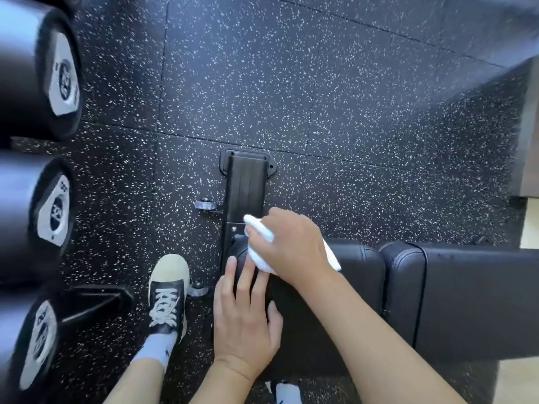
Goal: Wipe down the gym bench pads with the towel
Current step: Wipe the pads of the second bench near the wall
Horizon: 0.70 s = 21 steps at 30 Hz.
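A black padded gym bench [455,298] runs from the lower middle to the right edge, split into a seat pad [361,275] and a longer back pad. A small white towel [264,259] is bunched at the seat pad's left end. My right hand [291,243] grips the towel and presses it on that end of the pad. My left hand [246,313] lies flat on the pad's near corner, fingers straight, just below the towel.
The bench's black steel foot [246,182] with small wheels [205,205] lies on the speckled rubber floor [291,83]. Large black dumbbells [43,83] are stacked along the left edge. My left shoe [167,295] stands beside the bench. A wooden edge [528,135] is at right.
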Each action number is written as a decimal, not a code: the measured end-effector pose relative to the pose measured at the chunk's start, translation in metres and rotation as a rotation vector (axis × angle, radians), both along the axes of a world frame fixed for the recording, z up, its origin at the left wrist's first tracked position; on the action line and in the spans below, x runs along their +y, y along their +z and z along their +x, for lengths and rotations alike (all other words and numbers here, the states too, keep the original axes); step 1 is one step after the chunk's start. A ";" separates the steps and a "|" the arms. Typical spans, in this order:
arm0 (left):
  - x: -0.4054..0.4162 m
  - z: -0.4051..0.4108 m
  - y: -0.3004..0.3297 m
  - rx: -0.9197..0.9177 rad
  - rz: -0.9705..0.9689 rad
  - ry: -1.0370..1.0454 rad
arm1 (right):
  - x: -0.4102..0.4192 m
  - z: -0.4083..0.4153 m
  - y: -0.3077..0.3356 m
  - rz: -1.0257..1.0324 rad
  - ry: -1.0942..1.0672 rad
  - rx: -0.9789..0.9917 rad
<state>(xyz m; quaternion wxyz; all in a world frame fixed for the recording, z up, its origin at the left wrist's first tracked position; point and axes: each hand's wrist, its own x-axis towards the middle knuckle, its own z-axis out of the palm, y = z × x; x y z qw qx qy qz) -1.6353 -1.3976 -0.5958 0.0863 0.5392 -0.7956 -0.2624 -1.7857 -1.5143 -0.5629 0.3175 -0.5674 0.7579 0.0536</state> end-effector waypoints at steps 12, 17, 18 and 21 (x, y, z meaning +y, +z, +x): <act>0.003 -0.007 0.006 -0.082 -0.046 0.039 | 0.043 -0.072 0.000 -0.143 0.106 -0.052; 0.004 -0.009 0.005 -0.120 -0.088 0.025 | 0.010 -0.035 -0.005 -0.142 0.149 -0.195; 0.007 -0.007 0.004 -0.103 -0.104 0.025 | 0.005 -0.029 -0.007 -0.134 0.147 -0.196; 0.028 0.009 0.002 -0.078 -0.163 -0.019 | -0.007 -0.011 -0.009 -0.116 0.254 -0.148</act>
